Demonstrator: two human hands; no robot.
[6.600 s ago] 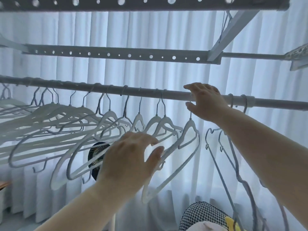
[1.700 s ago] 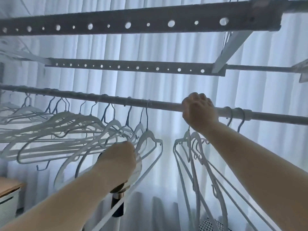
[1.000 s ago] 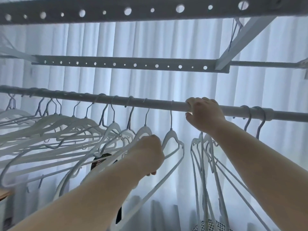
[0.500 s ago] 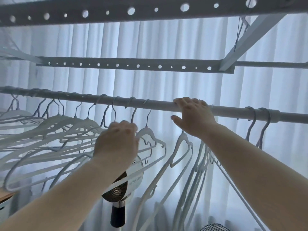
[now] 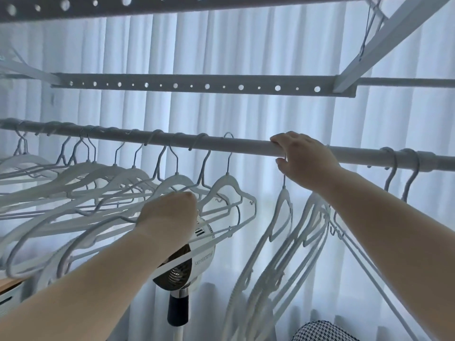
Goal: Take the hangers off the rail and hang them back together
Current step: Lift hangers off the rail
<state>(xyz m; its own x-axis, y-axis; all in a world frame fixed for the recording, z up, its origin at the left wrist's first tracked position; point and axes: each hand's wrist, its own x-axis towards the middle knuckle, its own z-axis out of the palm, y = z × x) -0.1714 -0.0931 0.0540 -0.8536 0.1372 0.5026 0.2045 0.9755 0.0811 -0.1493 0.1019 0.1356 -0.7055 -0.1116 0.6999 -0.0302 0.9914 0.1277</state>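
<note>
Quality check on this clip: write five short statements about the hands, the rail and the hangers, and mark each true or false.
1. The right hand lies on the rail, fingers over its top. True.
2. The left hand is up on the rail too. False: it is lower, curled round a white hanger in the spread-out row.
3. Two hanger hooks sit on the rail to the right of the right hand. True.
4. The fan behind the hangers has a red housing. False: the housing is white, with a dark grille.
5. A bunch of hangers dangles below the right hand. True.
</note>
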